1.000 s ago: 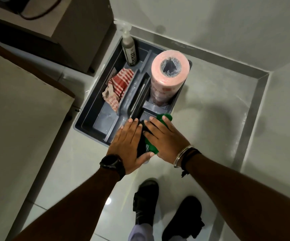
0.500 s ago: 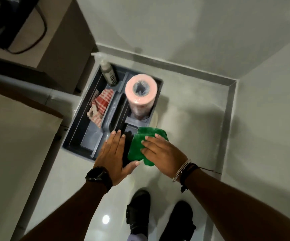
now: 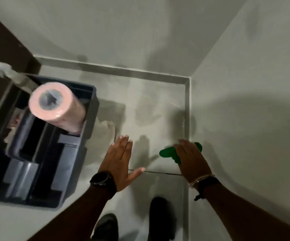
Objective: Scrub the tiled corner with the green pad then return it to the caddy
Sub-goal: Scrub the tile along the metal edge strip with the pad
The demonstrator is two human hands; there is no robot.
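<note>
The green pad (image 3: 168, 152) lies under my right hand (image 3: 192, 158), pressed against the pale tile beside the grey skirting strip (image 3: 187, 108) of the right wall, just short of the tiled corner (image 3: 186, 80). Its ends stick out on both sides of my fingers. My left hand (image 3: 121, 160) hovers flat and open over the floor, between the pad and the grey caddy (image 3: 81, 162), holding nothing. The caddy stands at the left, well apart from the pad.
A pink paper roll (image 3: 57, 106) stands upright in the caddy, with a blurred white spray-bottle top (image 3: 0, 67) behind it. A dark cabinet (image 3: 3, 49) sits at the upper left. My two dark shoes (image 3: 161, 216) stand on the tile below my hands.
My right hand has carried the green pad out of the caddy and rightward to the wall's base. My left hand has left the caddy and opened over the floor. The view swung right.
</note>
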